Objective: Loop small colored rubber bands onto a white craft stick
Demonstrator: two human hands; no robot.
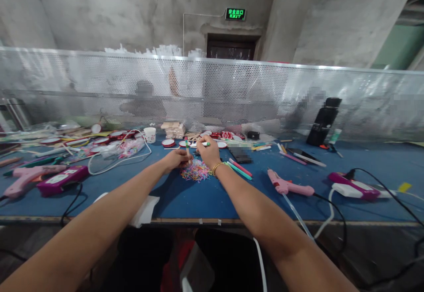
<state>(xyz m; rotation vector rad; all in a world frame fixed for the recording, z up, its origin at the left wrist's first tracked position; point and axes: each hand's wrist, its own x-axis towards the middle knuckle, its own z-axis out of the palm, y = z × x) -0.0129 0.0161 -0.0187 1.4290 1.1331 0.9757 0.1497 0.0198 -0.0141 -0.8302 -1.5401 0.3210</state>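
Observation:
My left hand point(178, 159) is closed, pinching a narrow upright wooden stick point(187, 149) whose top part is green. Close by on the right, my right hand point(209, 154) wraps its fingers round a white marker with a green end point(206, 144); the marker lies nearly level, pointing across toward the stick. Whether the two touch, I cannot tell. Below both hands a loose pile of small multicoloured rubber bands or plastic bits point(196, 171) spreads over the blue tabletop point(198, 201). Beside my right wrist lie several coloured markers point(241, 168).
Pink glue guns lie at the right point(291, 187) and far left, each near a purple-and-white power strip point(356, 187) with cables. Stacked wooden pieces point(173, 130), a paper cup point(149, 135) and red-rimmed discs stand at the back. A black bottle point(323, 122) leans before the perforated screen point(238, 93).

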